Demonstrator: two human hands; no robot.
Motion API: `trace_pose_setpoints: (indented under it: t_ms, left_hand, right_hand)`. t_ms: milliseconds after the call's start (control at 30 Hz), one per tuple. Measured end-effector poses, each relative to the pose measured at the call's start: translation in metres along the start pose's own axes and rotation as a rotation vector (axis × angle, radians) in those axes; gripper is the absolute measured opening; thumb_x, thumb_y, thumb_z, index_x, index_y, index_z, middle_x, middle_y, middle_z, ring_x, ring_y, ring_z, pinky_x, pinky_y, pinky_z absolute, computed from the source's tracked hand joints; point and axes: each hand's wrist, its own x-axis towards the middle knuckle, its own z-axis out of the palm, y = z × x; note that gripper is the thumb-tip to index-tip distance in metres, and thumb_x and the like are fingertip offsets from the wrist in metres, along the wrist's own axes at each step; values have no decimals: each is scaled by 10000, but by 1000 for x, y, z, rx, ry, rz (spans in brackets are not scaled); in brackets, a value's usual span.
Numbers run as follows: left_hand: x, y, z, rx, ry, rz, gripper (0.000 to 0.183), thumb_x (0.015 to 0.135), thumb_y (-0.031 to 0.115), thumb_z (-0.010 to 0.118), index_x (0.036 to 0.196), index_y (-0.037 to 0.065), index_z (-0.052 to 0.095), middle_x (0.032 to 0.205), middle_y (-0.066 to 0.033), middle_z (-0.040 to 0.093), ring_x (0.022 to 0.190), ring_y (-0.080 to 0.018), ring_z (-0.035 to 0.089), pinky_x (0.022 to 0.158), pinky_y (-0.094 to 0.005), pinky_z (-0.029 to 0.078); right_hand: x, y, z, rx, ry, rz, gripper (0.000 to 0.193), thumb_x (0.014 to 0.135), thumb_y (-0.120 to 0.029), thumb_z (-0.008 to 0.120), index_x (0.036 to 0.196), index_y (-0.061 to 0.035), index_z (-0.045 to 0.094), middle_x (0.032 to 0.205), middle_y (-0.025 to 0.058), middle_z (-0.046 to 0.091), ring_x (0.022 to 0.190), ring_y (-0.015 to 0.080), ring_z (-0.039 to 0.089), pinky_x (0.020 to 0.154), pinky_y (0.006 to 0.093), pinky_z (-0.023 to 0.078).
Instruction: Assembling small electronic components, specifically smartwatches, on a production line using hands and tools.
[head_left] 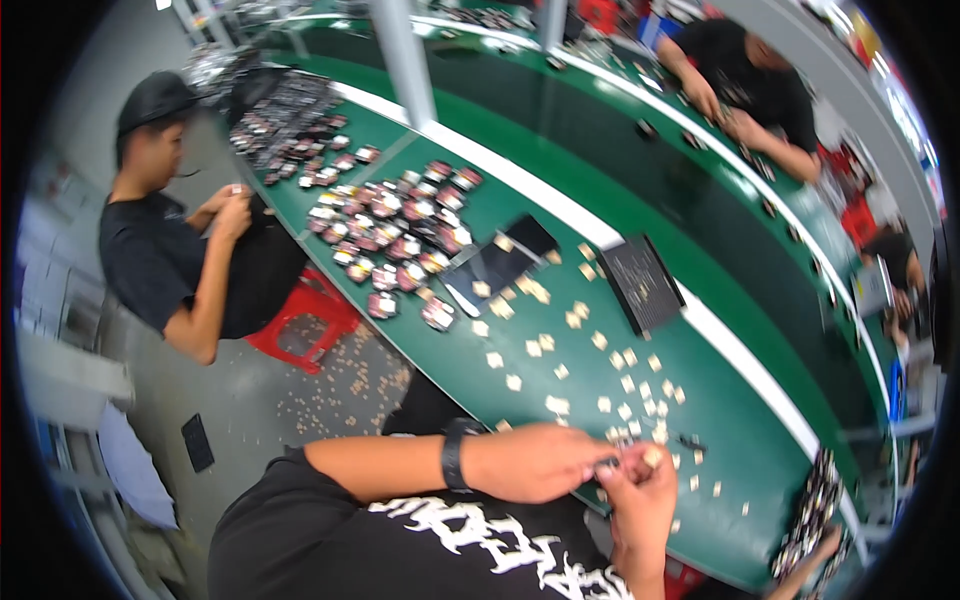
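My left hand (530,462), with a dark band on its wrist, reaches across from the left with its fingers closed. It meets my right hand (645,500), whose thumb and fingers are also closed, over the table's near edge. Pinched between them is a small dark piece (607,463); its exact kind is too small and blurred to make out. A small beige square (652,457) shows at my right fingertips, though whether it is held there I cannot tell. Many more beige squares (628,384) lie scattered on the green table (465,372) just beyond my hands.
A heap of small wrapped packs (395,225) covers the table at the left. Beyond the squares lie a dark flat pouch (505,262) and a black tray (640,285). A co-worker (165,220) sits left by a red stool (305,320); another person (750,90) works across the conveyor belt (600,150).
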Motion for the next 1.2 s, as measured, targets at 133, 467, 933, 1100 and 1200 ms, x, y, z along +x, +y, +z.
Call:
trace_pose_setpoints:
  t_ms: [133, 467, 933, 1100, 1200]
  left_hand:
    - [4, 30, -14, -362, 93, -303, 401, 1006, 101, 586, 1394, 3, 553, 911, -54, 662, 709, -96, 614, 654, -275, 501]
    - [5, 26, -23, -145, 117, -300, 348, 1007, 70, 564, 1342, -25, 580, 815, -41, 692, 598, -94, 592, 579, -265, 487]
    - [6, 38, -20, -595, 50, -516, 491, 968, -45, 523, 1457, -24, 483, 894, -36, 647, 693, -77, 575, 632, -246, 489]
    - [6, 40, -17, -239, 84, -338, 500, 927, -50, 548, 1426, -36, 510, 807, -49, 643, 653, -95, 614, 610, -259, 484]
    - [5, 36, -12, -226, 135, -287, 495, 916, -46, 559, 1410, -35, 526, 792, -53, 646, 633, -112, 628, 592, -269, 486]
  right_hand:
    - [2, -17, 6, 205, -144, -2, 263, 928, 4, 692, 1159, -36, 573, 885, 16, 614, 657, 50, 490, 569, 206, 387]
    - [-39, 28, -34, 432, -320, 325, 246, 1083, -224, 486, 1095, 4, 578, 822, 100, 604, 581, 109, 441, 528, 258, 364]
    - [1, -6, -6, -784, -104, -958, 457, 734, 57, 788, 1181, 4, 705, 766, 61, 604, 576, 188, 560, 514, 309, 476]
    - [-2, 4, -3, -941, -88, -1034, 531, 750, 25, 785, 1269, 13, 674, 766, 55, 618, 577, 180, 558, 496, 303, 462]
    - [-3, 5, 0, -897, -96, -1030, 561, 764, 19, 775, 1311, 25, 647, 746, 62, 616, 554, 180, 547, 483, 298, 451]
